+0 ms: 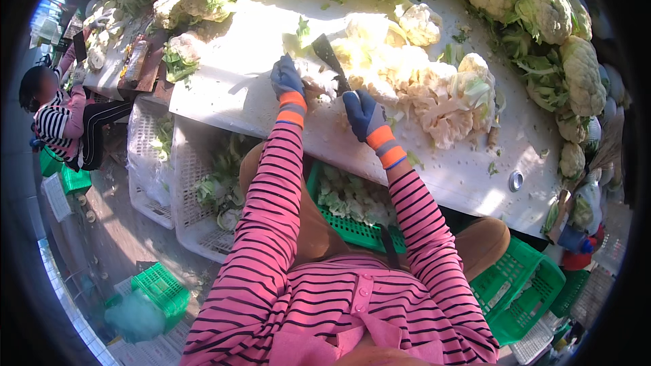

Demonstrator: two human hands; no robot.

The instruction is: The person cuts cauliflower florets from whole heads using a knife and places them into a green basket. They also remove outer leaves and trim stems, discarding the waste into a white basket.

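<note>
My left hand (288,79), in a blue-grey work glove with an orange cuff, is at the table's near part with its fingers curled. Whitish cauliflower pieces (319,79) lie beside its fingers; whether it grips one is hidden. My right hand (363,112), gloved alike, is closed around the handle of a knife (329,58), whose wide dark blade points up and left, away from me. Right of the blade spreads a heap of cut cauliflower florets (437,96). A green leaf scrap (303,28) lies beyond the blade.
Whole cauliflower heads (546,7) line the white table's (508,162) far and right edges. A metal ring-like object (515,181) lies near right. Below are a green crate of florets (351,226) and white crates (196,203). A co-worker (61,117) sits far left, holding a blade.
</note>
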